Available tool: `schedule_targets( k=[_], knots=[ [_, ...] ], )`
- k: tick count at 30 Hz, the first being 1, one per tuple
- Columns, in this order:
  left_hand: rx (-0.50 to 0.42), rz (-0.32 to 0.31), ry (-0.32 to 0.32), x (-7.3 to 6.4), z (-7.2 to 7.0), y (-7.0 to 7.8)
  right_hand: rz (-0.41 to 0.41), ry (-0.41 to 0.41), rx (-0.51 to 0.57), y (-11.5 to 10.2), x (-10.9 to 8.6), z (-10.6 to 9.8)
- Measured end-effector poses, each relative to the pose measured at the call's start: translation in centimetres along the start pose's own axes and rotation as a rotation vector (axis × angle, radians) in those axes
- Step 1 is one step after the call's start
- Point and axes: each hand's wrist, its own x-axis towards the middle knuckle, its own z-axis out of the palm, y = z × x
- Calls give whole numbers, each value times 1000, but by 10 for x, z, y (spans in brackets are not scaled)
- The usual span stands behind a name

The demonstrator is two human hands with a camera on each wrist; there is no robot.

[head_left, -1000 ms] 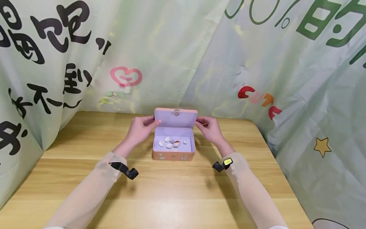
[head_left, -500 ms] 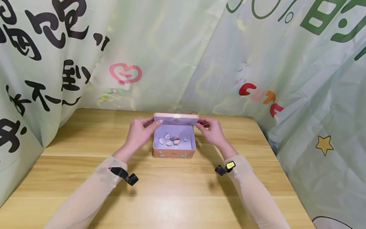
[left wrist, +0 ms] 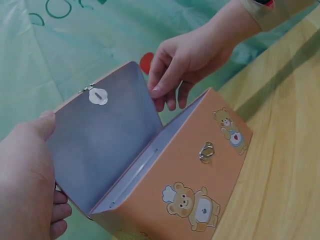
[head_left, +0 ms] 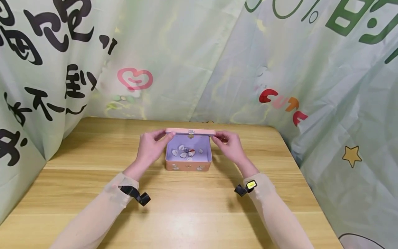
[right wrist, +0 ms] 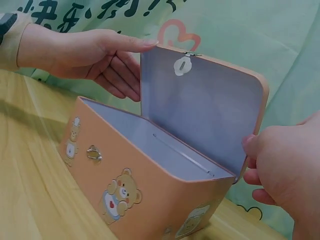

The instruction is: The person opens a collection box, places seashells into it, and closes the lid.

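Observation:
An orange-pink tin box point(head_left: 188, 166) with bear pictures and a lilac inside stands on the table, its hinged lid point(head_left: 202, 131) tilted partway forward over the back. In the head view several small whitish pieces point(head_left: 183, 155), like shells or pebbles, lie on its floor. The left hand point(head_left: 150, 148) holds the lid's left edge, thumb on top and fingers behind. At the opposite edge the right hand point(head_left: 232, 147) pinches the lid between thumb and fingers, as the right wrist view shows. A metal hasp point(left wrist: 98, 96) hangs from the lid's front rim; a loop catch point(left wrist: 206, 152) is on the box front.
The light wooden table point(head_left: 192, 214) ends a short way behind the box. A pale green printed curtain point(head_left: 174, 52) hangs along the back and both sides. Black devices point(head_left: 140, 197) are strapped at both wrists, over light sleeves.
Between both hands the lid has swung from nearly upright forward and down, so its inner face is now mostly out of the head view. The box and its contents stay put.

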Motion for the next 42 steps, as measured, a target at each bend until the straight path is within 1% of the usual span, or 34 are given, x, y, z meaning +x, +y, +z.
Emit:
schedule_targets(
  k=[5,9,12,17,22,25,30,36,42],
  knots=[
    [6,2,0,-5,0,-1,23,-12,43,-4,-9,2],
    [-2,12,6,-7,-1,-2,33,-41,55,-9,-15,6],
    [-5,21,6,-8,0,-3,28,-82,47,-15,-19,10],
    [4,24,1,-10,0,-5,13,-151,50,-32,-25,17],
    [20,28,-18,-14,-1,-7,-31,-197,48,-44,-29,25],
    [27,43,-20,-15,-1,-8,-45,-214,56,-50,-30,28],
    [27,56,-20,-17,0,-9,-28,-220,81,-54,-32,33],
    [16,63,-36,-20,1,-12,0,-224,133,-56,-35,39],
    [23,85,-36,-22,0,-13,0,-242,180,-59,-38,42]
  ],
)
